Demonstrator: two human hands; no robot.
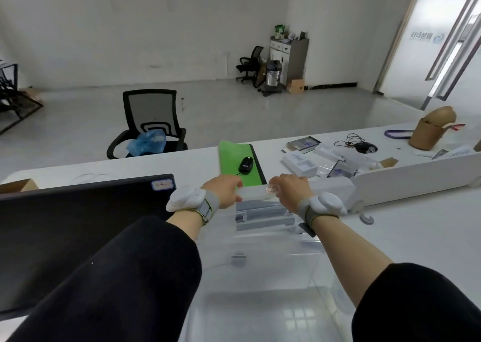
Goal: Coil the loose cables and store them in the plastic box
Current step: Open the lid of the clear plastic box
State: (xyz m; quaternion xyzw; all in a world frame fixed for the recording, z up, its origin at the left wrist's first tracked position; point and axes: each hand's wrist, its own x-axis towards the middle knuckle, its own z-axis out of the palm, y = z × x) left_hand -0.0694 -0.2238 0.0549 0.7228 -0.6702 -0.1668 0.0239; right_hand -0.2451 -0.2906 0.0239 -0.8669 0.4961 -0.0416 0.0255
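A clear plastic box (263, 276) stands on the white desk right in front of me. Its translucent white far edge (256, 193), marked with a small red-outlined label, is held from both ends. My left hand (224, 190) grips the left end with curled fingers, and my right hand (291, 189) grips the right end. Whether this edge is a lid or the rim, I cannot tell. Through the clear walls I see grey parts (263, 215) and a thin white cable with a grey plug (239, 259). A loose black cable (347, 140) lies on the far desk to the right.
A black monitor back (78, 227) stands close on my left. Beyond the hands lie a green pad (231, 159) with a wired black mouse (246, 164). White trays (299, 163), packaging and a cardboard tub (426, 133) crowd the right desk. An office chair (151, 123) stands behind.
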